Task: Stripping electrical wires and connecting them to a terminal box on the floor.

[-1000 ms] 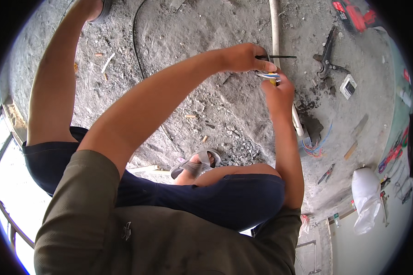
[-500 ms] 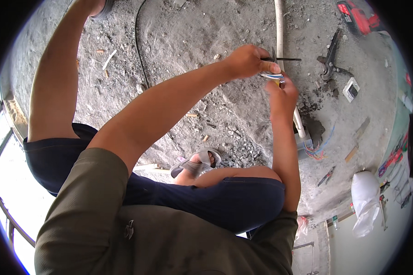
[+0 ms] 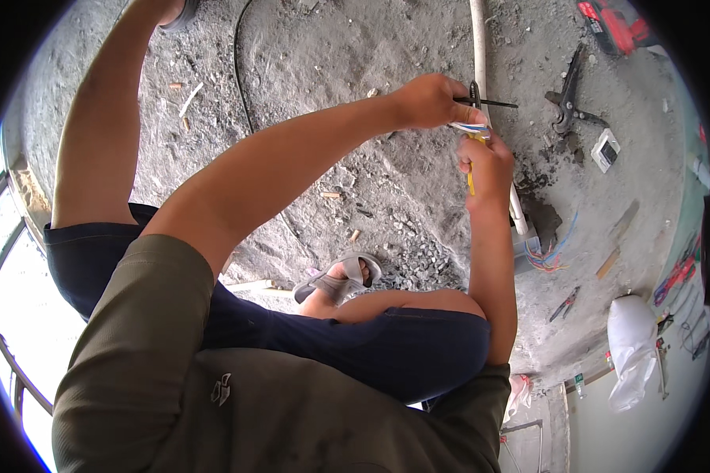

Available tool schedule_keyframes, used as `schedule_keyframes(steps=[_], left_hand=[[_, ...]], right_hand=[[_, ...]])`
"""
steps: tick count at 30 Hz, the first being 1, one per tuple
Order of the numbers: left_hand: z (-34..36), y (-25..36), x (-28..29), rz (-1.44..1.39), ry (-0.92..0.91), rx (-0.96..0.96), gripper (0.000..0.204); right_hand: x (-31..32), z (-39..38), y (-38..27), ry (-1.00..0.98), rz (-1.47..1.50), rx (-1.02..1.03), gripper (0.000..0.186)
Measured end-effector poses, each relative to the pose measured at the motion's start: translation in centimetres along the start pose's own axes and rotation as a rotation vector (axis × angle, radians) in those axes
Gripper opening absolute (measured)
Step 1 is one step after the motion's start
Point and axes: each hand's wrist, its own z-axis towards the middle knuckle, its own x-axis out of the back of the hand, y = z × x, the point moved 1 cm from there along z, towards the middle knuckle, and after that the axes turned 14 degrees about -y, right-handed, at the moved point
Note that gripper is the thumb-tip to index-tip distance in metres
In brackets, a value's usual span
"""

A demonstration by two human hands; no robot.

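My left hand (image 3: 432,101) is closed around the ends of several thin white and blue wires (image 3: 470,126). A thin black rod or cable (image 3: 498,103) sticks out to the right from beside its fingers. Just below, my right hand (image 3: 491,164) is closed on a hand tool with yellow handles (image 3: 472,183). The tool seems to point up past the wires, where a narrow dark tip (image 3: 474,91) shows. Fingers hide the tool's joint, so its kind is unclear. Both hands are close together in front of a pale pipe (image 3: 480,39).
The pipe runs down to a grey box (image 3: 526,251) with coloured wires (image 3: 556,256). Large dark cutters (image 3: 566,102), a white square plate (image 3: 605,150), a red-and-black power tool (image 3: 617,31) and small pliers (image 3: 563,303) lie rightward. A black cable (image 3: 238,71) crosses the rubble-strewn floor.
My right hand has turned slightly, and the yellow handle now shows below its fingers. My left hand has stayed nearly in place with the wires.
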Motion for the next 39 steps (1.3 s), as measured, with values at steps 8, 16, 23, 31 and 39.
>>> schedule_keyframes(steps=[8, 16, 23, 31, 39], left_hand=[[-0.3, -0.4, -1.2, -0.050, 0.104, -0.034, 0.056], [-0.7, 3.5, 1.1, -0.085, -0.240, 0.145, 0.054], [0.0, 1.0, -0.5, -0.036, 0.027, -0.007, 0.051], [-0.5, 0.8, -0.4, -0.094, 0.038, -0.054, 0.052], [0.0, 2.1, 0.9, -0.222, -0.207, 0.153, 0.052]], right_hand=[[-1.0, -1.1, -1.0, 0.192, -0.426, 0.207, 0.042], [0.2, -1.4, -1.1, 0.065, -0.410, 0.118, 0.041], [-0.1, -0.9, -0.4, 0.151, -0.190, 0.068, 0.041], [-0.4, -0.7, -1.4, 0.080, -0.275, 0.171, 0.041], [0.7, -0.2, -1.1, -0.009, -0.288, 0.121, 0.038]])
